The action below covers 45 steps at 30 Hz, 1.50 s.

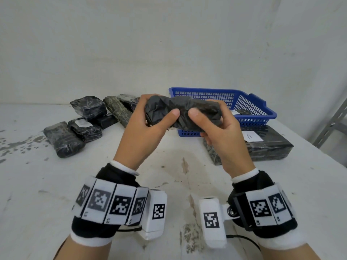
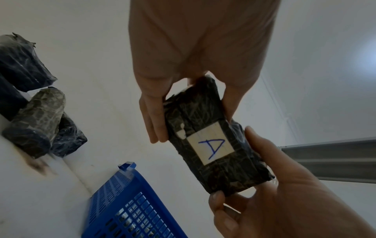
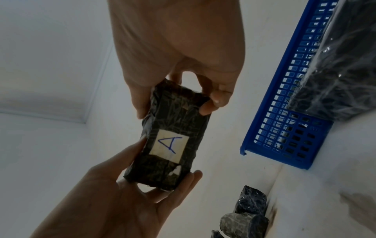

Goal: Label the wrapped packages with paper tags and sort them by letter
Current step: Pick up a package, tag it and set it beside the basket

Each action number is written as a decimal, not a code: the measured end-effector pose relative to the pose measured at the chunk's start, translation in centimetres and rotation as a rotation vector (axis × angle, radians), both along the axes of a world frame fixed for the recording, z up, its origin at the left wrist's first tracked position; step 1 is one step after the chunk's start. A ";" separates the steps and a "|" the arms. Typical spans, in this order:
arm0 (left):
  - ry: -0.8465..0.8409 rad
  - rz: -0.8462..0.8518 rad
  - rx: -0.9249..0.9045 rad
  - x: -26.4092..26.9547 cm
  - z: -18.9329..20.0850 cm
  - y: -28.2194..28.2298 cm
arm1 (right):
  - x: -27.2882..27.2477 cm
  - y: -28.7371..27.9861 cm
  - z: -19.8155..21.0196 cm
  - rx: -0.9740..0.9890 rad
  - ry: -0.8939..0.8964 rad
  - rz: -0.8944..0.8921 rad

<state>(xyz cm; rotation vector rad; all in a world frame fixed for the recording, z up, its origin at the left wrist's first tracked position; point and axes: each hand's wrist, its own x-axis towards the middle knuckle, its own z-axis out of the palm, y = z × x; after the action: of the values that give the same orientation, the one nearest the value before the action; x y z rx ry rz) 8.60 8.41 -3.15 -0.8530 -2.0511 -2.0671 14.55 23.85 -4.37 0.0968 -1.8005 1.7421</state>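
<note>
I hold a black wrapped package [image 1: 184,109] in the air over the table, one hand at each end. My left hand [image 1: 157,111] grips its left end and my right hand [image 1: 206,119] grips its right end, thumbs on top. Its underside carries a white paper tag [image 2: 211,147] with a blue letter A, which the wrist views show and the head view hides. In the left wrist view my left hand [image 2: 193,112] clasps the package's [image 2: 205,119] far end. In the right wrist view my right hand [image 3: 175,104] clasps the package [image 3: 173,116] above the tag [image 3: 170,147].
A blue basket [image 1: 251,102] stands at the back right with a tagged package inside. In front of it lies a long black package [image 1: 270,149] with an A tag [image 1: 251,136]. Several wrapped packages [image 1: 84,124] are piled at the back left. A metal shelf post [image 1: 330,124] stands right.
</note>
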 end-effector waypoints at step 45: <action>-0.151 0.004 -0.097 -0.1 0.0 -0.2 | -0.1 -0.1 -0.3 0.013 -0.002 -0.068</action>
<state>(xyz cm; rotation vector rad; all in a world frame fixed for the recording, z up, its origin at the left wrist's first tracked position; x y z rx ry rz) 8.53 8.26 -3.16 -0.7254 -2.2444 -2.1041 14.49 23.76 -4.63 0.0387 -1.7960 1.6838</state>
